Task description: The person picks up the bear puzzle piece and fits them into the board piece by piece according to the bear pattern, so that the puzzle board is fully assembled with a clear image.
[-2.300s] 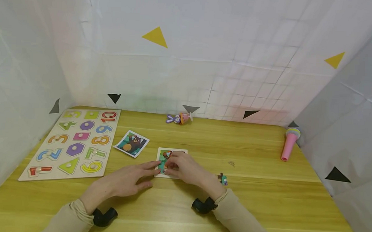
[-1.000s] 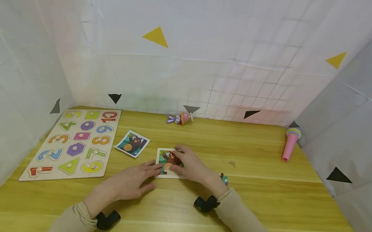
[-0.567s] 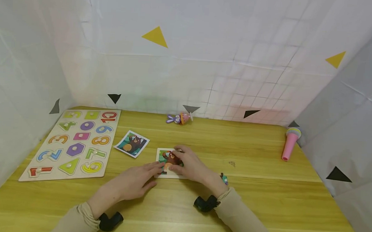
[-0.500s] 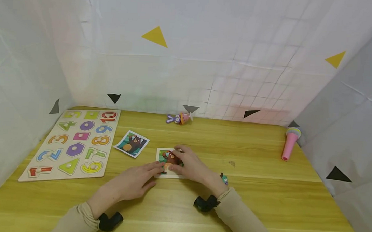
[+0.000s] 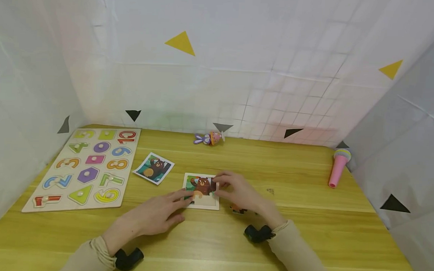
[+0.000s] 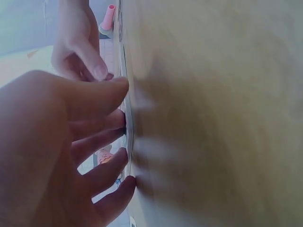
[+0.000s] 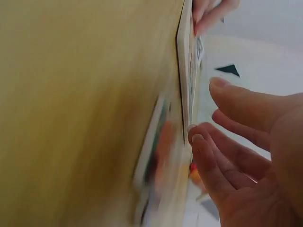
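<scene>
A small jigsaw board with a brown bear picture lies flat in the middle of the table. Its lower right part is bare and pale. My left hand rests its outstretched fingertips on the board's left side. Beside the right edge hovers my right hand, thumb and fingers apart with nothing between them in the right wrist view. Beneath that hand lies a loose puzzle piece, partly hidden and blurred in the right wrist view.
A bear picture card lies left of the board. Farther left is a wooden number board. A rabbit toy lies at the back, and a pink toy microphone at the right. White curtains surround the table.
My right hand has left the bear picture and moved right, uncovering the bear's head and a loose piece. The board has shifted slightly right. My left hand has stayed at its left side.
</scene>
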Available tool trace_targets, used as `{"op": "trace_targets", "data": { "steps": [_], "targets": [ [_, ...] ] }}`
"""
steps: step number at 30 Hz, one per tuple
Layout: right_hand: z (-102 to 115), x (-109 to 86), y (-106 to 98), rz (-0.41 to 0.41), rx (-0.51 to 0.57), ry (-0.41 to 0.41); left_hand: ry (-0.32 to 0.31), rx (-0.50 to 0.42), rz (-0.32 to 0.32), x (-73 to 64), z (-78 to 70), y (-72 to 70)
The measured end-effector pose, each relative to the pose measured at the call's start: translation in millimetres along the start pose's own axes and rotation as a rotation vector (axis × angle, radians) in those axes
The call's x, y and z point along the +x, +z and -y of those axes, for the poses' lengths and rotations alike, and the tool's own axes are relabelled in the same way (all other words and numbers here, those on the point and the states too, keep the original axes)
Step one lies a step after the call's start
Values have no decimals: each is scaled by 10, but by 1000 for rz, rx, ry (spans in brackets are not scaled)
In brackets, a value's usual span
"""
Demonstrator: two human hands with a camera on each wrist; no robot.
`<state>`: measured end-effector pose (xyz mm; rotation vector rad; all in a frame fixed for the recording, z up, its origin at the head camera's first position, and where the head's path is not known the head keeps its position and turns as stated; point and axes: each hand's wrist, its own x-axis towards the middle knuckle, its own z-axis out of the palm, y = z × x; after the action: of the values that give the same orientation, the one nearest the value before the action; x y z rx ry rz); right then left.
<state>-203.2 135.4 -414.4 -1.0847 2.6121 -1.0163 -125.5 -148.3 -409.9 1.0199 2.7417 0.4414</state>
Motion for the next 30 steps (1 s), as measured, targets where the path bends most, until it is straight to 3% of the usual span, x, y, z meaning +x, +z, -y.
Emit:
{"op": "trace_targets", "data": {
  "steps": [13,20,26,30],
  "targets": [
    [-241,-415,-318,-27,-10,40,-83,-135,33,-19,45,-18],
    [-337,-587,-381,-30,-73,60,-61,-121,46,-16,45,-20],
    [-370,-694,-418,-18,-45,81,-32,-89,54,-6,37,-35],
    [-382,-712,-408,-6,-74,55,-29,-98,64,-11,39,-46]
  ]
}}
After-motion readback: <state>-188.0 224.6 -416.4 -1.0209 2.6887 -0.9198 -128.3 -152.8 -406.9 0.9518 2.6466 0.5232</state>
